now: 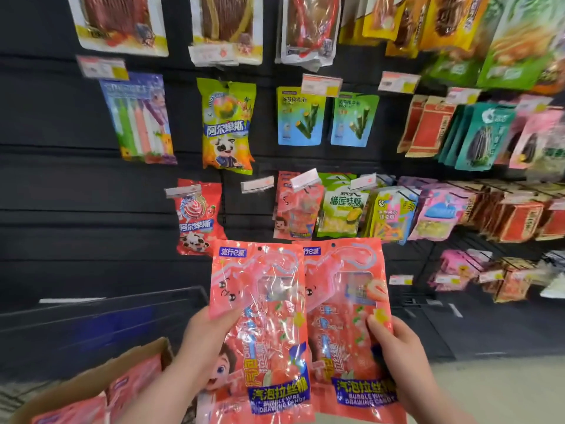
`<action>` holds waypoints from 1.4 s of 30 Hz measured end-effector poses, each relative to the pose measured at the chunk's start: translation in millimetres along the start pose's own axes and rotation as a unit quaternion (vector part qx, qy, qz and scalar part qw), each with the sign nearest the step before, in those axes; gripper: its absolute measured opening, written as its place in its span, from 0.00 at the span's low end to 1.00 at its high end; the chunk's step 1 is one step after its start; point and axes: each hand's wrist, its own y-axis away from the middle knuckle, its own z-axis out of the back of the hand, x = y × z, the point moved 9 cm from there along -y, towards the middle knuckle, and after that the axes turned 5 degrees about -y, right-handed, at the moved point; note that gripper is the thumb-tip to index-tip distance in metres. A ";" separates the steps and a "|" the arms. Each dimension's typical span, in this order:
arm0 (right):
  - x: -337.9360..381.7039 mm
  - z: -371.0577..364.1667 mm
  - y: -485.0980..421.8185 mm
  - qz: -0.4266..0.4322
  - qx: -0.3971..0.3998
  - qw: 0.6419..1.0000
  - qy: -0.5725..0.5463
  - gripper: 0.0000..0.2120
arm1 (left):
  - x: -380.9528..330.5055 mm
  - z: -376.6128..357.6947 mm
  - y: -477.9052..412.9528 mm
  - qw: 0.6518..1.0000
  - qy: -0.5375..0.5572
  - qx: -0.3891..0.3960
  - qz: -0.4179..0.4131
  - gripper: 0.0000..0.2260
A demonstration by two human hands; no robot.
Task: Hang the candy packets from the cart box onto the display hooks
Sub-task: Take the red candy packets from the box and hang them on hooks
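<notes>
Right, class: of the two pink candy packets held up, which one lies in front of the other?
The left packet, gripped by the left hand: its edge overlaps the right packet, so only its own cartoon child shows.

The fingers of the left hand (209,339) and the right hand (403,356) are hiding behind the two candy packets (269,301), the cardboard box (91,381) is running off the lower left corner of the picture, the price tags (321,84) are blurring past reading, and the top-row packets (226,26) are getting cropped by the upper edge.
</notes>
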 end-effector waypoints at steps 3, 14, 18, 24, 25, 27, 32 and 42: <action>-0.9 6.6 -6.0 -0.009 0.007 1.000 -0.009 0.06 | -5.9 -9.4 4.5 1.000 -0.004 0.004 -0.002 0.26; 13.7 -6.0 -46.9 -0.010 0.015 1.000 0.010 0.06 | -28.1 -37.3 -35.1 0.999 0.004 0.031 -0.010 0.21; 27.1 -13.8 -77.7 -0.007 0.007 0.999 0.032 0.06 | -41.2 -50.3 -69.9 0.999 0.017 0.039 -0.006 0.23; 42.0 -39.3 -130.2 -0.002 0.010 0.999 0.049 0.05 | -53.7 -59.5 -133.2 0.998 0.033 0.057 -0.008 0.24; 41.5 -43.6 -137.4 -0.001 0.011 0.999 0.053 0.05 | -53.2 -58.7 -143.5 0.998 0.030 0.055 -0.006 0.22; 39.2 -51.2 -150.6 0.004 0.014 0.998 0.062 0.07 | -51.6 -57.6 -160.7 0.998 0.023 0.053 -0.004 0.18; 36.1 -71.5 -172.0 -0.004 0.023 0.999 0.035 0.08 | -46.6 -56.2 -186.5 0.999 0.011 0.049 0.004 0.20; 32.0 -92.9 -237.6 -0.020 0.013 0.999 0.029 0.06 | -44.6 -59.0 -210.8 0.999 -0.004 0.035 0.021 0.25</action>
